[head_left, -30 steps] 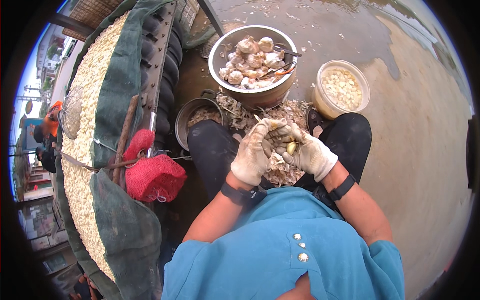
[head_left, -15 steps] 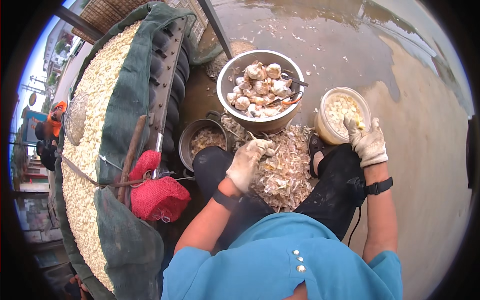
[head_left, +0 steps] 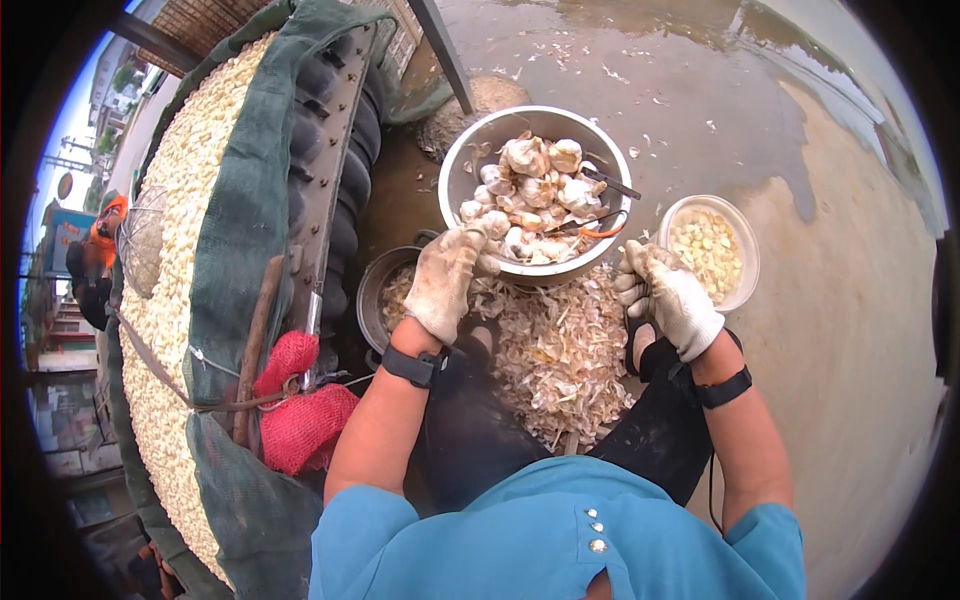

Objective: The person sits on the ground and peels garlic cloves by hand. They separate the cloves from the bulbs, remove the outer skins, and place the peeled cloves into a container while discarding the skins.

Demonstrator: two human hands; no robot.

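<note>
My left hand (head_left: 447,283), in a pale work glove, is curled at the near left rim of a metal bowl (head_left: 590,140). Whether its bent fingers hold anything is hidden. Whole garlic bulbs (head_left: 530,160) fill the bowl, along with a dark-handled tool (head_left: 612,183) and an orange-handled one (head_left: 603,230). My right hand (head_left: 672,298), gloved too, has its fingers closed between the bowl and a round plastic tub (head_left: 752,255); what they grip does not show clearly. Peeled cloves (head_left: 710,245) lie in the tub. Loose garlic skins (head_left: 560,370) are heaped between my feet.
A metal pot (head_left: 368,300) with skins sits left of my knee. Along the left runs a long heap of peeled cloves (head_left: 210,130) edged by green netting (head_left: 235,220), with a wire strainer (head_left: 143,245), wooden stick (head_left: 258,350) and red mesh bag (head_left: 305,430). A person (head_left: 100,240) is beyond.
My left hand has gone forward from above the skins to the bowl's rim. My right hand has moved left, away from the tub, and its spread fingers have closed.
</note>
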